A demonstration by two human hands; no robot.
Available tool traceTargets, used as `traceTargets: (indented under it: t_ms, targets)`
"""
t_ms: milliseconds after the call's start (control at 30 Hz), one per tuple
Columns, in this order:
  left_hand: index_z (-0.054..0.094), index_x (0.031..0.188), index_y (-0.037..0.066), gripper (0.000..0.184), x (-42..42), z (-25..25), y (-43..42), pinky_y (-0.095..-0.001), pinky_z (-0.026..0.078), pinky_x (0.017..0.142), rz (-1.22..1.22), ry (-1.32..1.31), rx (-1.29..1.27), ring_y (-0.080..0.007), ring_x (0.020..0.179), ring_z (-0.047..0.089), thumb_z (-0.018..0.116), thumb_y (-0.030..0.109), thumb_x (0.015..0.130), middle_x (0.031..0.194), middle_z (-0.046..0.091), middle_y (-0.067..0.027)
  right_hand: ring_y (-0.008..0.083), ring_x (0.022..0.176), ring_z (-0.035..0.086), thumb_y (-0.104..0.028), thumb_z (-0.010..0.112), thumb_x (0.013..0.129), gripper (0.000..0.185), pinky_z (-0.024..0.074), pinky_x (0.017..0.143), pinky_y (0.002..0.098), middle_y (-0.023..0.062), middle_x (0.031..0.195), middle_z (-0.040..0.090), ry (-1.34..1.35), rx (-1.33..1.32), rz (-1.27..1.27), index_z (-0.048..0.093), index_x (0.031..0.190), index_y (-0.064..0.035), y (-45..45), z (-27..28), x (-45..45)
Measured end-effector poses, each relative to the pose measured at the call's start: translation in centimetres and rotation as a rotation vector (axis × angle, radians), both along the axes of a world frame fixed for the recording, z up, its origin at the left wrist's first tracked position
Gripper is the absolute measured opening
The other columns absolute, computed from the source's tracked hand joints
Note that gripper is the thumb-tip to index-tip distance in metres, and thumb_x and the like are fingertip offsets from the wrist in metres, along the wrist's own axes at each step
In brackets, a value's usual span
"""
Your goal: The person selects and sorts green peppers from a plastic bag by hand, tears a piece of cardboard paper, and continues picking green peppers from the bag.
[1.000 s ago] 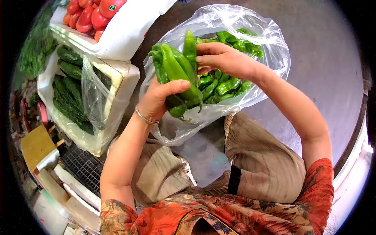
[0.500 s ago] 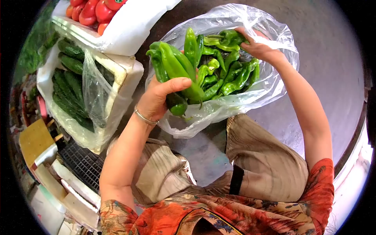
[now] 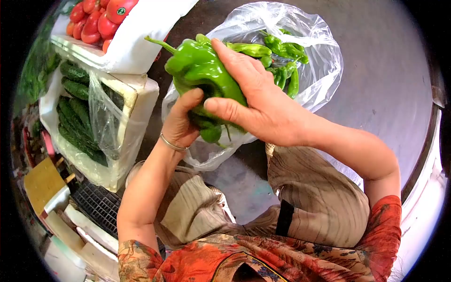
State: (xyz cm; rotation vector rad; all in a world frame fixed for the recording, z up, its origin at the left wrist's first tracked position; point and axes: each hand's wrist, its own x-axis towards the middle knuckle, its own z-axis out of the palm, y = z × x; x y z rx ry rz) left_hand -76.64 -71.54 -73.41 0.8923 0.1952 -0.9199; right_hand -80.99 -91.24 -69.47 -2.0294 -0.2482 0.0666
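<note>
A smooth grey floor point(image 3: 376, 70) spreads around an open clear plastic bag point(image 3: 324, 61) with more green peppers point(image 3: 289, 49) inside. Over its left side, a bunch of green peppers point(image 3: 206, 68) is gripped between the fingers of the left hand point(image 3: 181, 124) and right hand point(image 3: 263, 103). To the left stand a foam box point(image 3: 136, 105) of cucumbers point(image 3: 77, 117), tomatoes point(image 3: 96, 23) in a white box point(image 3: 141, 37), and a black crate point(image 3: 98, 202).
</note>
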Motion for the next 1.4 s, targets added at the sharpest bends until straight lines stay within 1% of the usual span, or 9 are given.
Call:
traceTargets:
  t_ms: [100,167,267,333,500,767,933,1067,1400]
  targets:
    - [0.042,0.141,0.007,0.078,0.3,0.4,-0.3,-0.0441,0.041,0.108,0.039,-0.069,0.052,-0.0284,0.125,0.052,0.072,0.043,0.079,0.136,0.053,-0.0131,0.0373,0.127,0.045,-0.051,0.059,0.091,0.084,0.0363,0.106,0.0419,0.0275,0.140,0.042,-0.207,-0.129,-0.019,0.029,0.145,0.0061,-0.2,1.5,0.3]
    - [0.040,0.142,0.008,0.083,0.9,0.8,0.2,-0.0514,0.046,0.100,-0.063,-0.125,-0.071,-0.0345,0.122,0.053,0.072,0.049,0.077,0.134,0.053,-0.0155,0.0254,0.129,0.046,-0.037,0.056,0.097,0.061,0.0357,0.107,0.0370,0.0165,0.140,0.047,-0.079,0.204,0.104,0.039,0.144,-0.0014,-1.5,2.6,1.4]
    - [0.039,0.141,0.010,0.076,1.1,1.4,0.3,-0.0576,0.055,0.085,-0.056,-0.090,-0.194,-0.0428,0.113,0.057,0.064,0.052,0.084,0.126,0.057,-0.0202,0.0095,0.087,0.062,-0.028,0.059,0.095,0.035,0.0505,0.080,0.0260,0.0057,0.093,0.069,0.205,0.462,-0.187,0.064,0.113,0.0019,-3.6,0.7,3.8]
    - [0.039,0.140,0.012,0.066,1.1,1.5,0.5,-0.0564,0.056,0.081,-0.014,-0.031,-0.207,-0.0430,0.111,0.058,0.057,0.050,0.090,0.123,0.058,-0.0218,0.0113,0.094,0.061,-0.025,0.059,0.095,0.034,0.0494,0.087,0.0257,0.0076,0.105,0.067,0.288,-0.068,-0.085,0.062,0.118,0.0010,-7.7,-4.4,5.8]
    - [0.033,0.140,-0.008,0.097,0.9,2.3,0.7,-0.0515,0.053,0.093,-0.117,0.053,-0.315,-0.0435,0.125,0.047,0.069,0.055,0.076,0.136,0.043,-0.0318,0.0415,0.114,0.053,-0.021,0.059,0.085,0.038,0.0425,0.096,0.0491,0.0195,0.120,0.058,0.258,-0.853,-0.280,0.058,0.119,-0.0051,-14.6,-17.1,6.9]
    - [0.037,0.139,-0.008,0.075,0.7,3.4,0.6,-0.0450,0.051,0.098,-0.137,0.038,-0.132,-0.0368,0.125,0.050,0.065,0.035,0.084,0.136,0.047,-0.0259,0.0407,0.105,0.059,-0.014,0.059,0.084,0.026,0.0491,0.089,0.0471,0.0257,0.110,0.061,0.234,-0.995,-0.164,0.068,0.107,-0.0065,-15.7,-17.4,6.4]
    - [0.028,0.148,0.006,0.108,0.9,4.0,-0.1,-0.0565,0.050,0.095,-0.210,-0.025,-0.069,-0.0456,0.128,0.045,0.081,0.055,0.067,0.147,0.031,-0.0296,0.0391,0.097,0.063,-0.025,0.063,0.083,0.027,0.0490,0.084,0.0442,0.0205,0.100,0.067,0.232,-0.782,-0.084,0.066,0.102,-0.0057,-14.1,-11.4,6.5]
    - [0.027,0.150,0.009,0.106,0.4,2.4,-0.1,-0.0553,0.044,0.102,-0.178,-0.071,-0.259,-0.0457,0.128,0.044,0.079,0.055,0.069,0.151,0.025,-0.0294,0.0192,0.095,0.051,-0.006,0.059,0.080,0.021,0.0435,0.089,0.0310,0.0068,0.097,0.052,0.289,-0.319,-0.102,0.051,0.099,-0.0050,-13.1,-10.0,6.0]
    - [0.021,0.153,0.018,0.089,0.7,3.0,-1.3,-0.0512,0.043,0.104,-0.101,-0.157,-0.184,-0.0407,0.130,0.044,0.064,0.055,0.084,0.157,0.019,-0.0213,0.0060,0.085,0.053,-0.007,0.063,0.079,0.021,0.0417,0.068,0.0237,-0.0022,0.094,0.058,0.194,-0.010,-0.053,0.058,0.099,-0.0042,-8.3,-0.9,4.2]
